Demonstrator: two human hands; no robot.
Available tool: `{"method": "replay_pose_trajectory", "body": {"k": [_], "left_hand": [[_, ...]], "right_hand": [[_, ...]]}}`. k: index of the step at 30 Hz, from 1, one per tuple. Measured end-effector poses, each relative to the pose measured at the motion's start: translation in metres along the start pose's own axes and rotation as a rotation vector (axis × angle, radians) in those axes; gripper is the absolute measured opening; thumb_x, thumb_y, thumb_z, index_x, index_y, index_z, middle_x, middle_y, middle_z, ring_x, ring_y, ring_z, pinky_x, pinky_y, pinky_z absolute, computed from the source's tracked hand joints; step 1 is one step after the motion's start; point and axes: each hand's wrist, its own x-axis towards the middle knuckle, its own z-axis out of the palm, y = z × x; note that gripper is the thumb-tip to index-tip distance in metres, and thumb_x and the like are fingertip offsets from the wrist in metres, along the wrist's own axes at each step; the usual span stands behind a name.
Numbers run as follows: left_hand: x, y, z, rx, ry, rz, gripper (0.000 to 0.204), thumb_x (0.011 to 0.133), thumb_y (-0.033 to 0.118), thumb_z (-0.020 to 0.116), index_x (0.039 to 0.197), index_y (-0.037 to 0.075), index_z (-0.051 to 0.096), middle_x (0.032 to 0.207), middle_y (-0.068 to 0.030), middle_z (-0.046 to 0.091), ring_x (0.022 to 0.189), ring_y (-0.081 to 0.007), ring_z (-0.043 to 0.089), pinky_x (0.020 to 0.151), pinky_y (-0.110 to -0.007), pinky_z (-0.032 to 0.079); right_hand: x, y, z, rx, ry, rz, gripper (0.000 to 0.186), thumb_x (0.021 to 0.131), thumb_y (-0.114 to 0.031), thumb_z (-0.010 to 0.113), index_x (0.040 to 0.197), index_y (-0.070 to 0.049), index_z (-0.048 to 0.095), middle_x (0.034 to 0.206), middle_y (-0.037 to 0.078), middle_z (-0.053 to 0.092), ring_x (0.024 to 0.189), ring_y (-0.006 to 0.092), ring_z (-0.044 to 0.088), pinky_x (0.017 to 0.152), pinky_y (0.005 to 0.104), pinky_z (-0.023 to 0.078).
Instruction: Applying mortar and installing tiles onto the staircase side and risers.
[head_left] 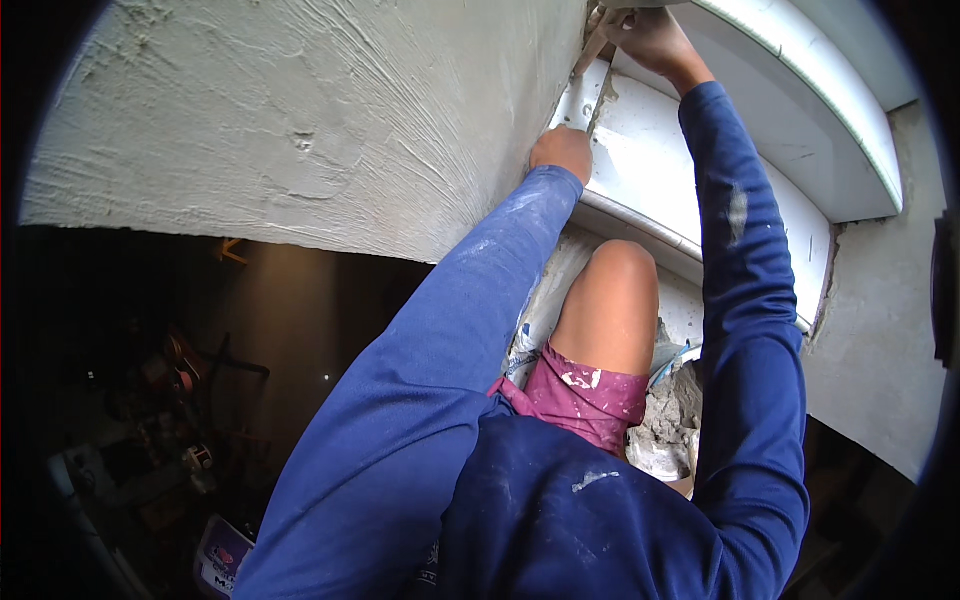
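My left hand [563,152] is a closed fist pressed against the edge where the rough grey plastered wall [330,120] meets the white window frame [650,170]. My right hand [648,38] reaches higher up and grips a trowel [592,50] with a wooden handle, its tip set into the gap between plaster and frame. Both arms wear blue long sleeves spotted with plaster. My bare knee [615,290] rests against the sill below the frame.
A container of grey mortar [672,425] sits by my thigh. Far below on the left lies dim ground with tools and clutter [170,420]. Another patch of grey plaster [880,340] lies right of the frame.
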Motion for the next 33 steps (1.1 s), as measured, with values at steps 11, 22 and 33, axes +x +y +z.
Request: {"method": "replay_pose_trajectory", "body": {"k": [11, 22, 33], "left_hand": [[0.002, -0.001, 0.005, -0.053, -0.020, 0.023, 0.027, 0.085, 0.010, 0.048, 0.099, 0.000, 0.069, 0.106, -0.0228, 0.064, 0.099, -0.0380, 0.063, 0.087, -0.044, 0.051], [0.003, 0.001, 0.002, -0.062, 0.002, 0.013, 0.026, 0.084, 0.010, 0.049, 0.098, 0.000, 0.069, 0.104, -0.0232, 0.065, 0.098, -0.0379, 0.064, 0.086, -0.044, 0.051], [0.000, 0.001, -0.002, -0.010, -0.005, 0.018, 0.027, 0.089, 0.012, 0.047, 0.100, 0.002, 0.069, 0.105, -0.0185, 0.066, 0.098, -0.0339, 0.065, 0.084, -0.042, 0.054]], "right_hand": [[0.014, -0.001, 0.001, -0.103, -0.019, -0.054, 0.024, 0.071, -0.014, 0.070, 0.090, -0.003, 0.061, 0.084, 0.011, 0.062, 0.082, 0.0209, 0.058, 0.074, 0.0370, 0.049], [0.013, -0.005, 0.003, -0.154, -0.088, 0.046, 0.016, 0.072, -0.013, 0.070, 0.081, -0.003, 0.062, 0.075, 0.007, 0.062, 0.072, 0.0184, 0.059, 0.064, 0.0355, 0.050], [-0.007, -0.023, 0.001, 0.064, -0.118, 0.144, 0.018, 0.072, -0.014, 0.067, 0.084, -0.002, 0.061, 0.077, 0.010, 0.062, 0.074, 0.0216, 0.060, 0.067, 0.0360, 0.050]]}}
